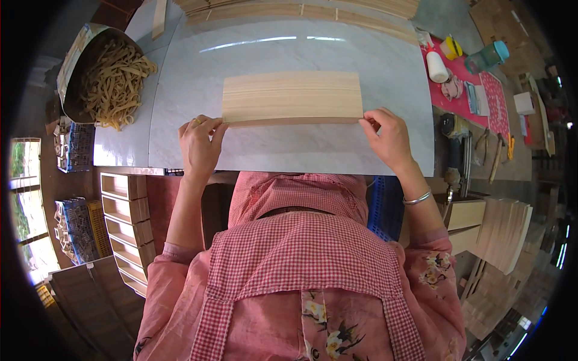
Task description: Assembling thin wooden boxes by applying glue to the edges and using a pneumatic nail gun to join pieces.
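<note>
A pale rectangular wooden board (292, 95) with straight grain lies lengthwise across the grey marbled tabletop (289, 149) in front of me. Its near edge shows as a thin, darker strip; I cannot tell whether this is one piece or several stacked together. At the near left corner, my left hand (200, 144) pinches the board between thumb and fingers, a ring on one finger. My right hand (389, 137) grips the near right corner the same way, its fingers curled in. A silver bangle circles the right wrist.
Long thin wooden strips (301, 9) lie along the table's far edge. To the left stands a bin (75, 75) heaped with curled tan bands (117, 81). On a pink cloth (442, 57) at right are a white bottle (437, 67) and a teal bottle (489, 56). Wooden boxes (123, 210) stand lower left.
</note>
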Available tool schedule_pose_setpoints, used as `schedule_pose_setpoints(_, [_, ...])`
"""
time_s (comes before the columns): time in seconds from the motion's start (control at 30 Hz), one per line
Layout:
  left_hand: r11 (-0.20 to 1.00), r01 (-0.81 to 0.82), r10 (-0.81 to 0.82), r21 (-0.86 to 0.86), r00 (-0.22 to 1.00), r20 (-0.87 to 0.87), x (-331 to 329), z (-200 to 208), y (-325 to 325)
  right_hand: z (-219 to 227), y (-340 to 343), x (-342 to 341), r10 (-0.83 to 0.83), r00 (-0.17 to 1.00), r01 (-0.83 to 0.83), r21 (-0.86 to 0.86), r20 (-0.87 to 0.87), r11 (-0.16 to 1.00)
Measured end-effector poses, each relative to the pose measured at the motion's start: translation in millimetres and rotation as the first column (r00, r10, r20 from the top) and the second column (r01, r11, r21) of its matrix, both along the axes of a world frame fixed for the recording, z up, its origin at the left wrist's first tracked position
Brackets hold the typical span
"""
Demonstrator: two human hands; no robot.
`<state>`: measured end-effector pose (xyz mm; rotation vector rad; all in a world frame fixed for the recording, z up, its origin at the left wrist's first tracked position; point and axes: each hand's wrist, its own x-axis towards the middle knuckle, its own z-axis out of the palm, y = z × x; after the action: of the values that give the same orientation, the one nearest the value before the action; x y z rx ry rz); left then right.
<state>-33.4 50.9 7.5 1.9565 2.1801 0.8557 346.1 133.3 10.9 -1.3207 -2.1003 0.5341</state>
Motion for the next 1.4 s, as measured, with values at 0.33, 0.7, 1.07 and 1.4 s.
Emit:
schedule_pose_setpoints(0.33, [1.000, 0.017, -0.012, -0.026, 0.984, 0.177, -2.9, 1.2, 1.8, -2.6, 4.0, -5.6, -0.006, 0.995, -0.008, 0.143, 0.101, 0.990])
schedule_pose_setpoints(0.7, [0.998, 0.058, -0.061, 0.032, 0.995, 0.082, -2.1, -1.1, -6.4, -1.0, 10.8, 3.1, 0.040, 0.997, -0.044, 0.059, 0.073, 0.997])
schedule_pose_setpoints(1.07, [0.702, -0.186, 0.072, -0.687, 0.979, -0.191, 44.2, 84.5, 23.3, -17.8, 4.5, 119.7, -0.399, 0.910, 0.386, 0.121, 0.113, 0.915])
schedule_pose_setpoints(1.4, [0.834, 0.549, -0.547, -0.049, 0.812, -0.204, 142.7, 12.3, 107.0, -63.5, -22.0, 267.2, -0.606, 0.610, 0.630, 0.152, 0.510, 0.761])
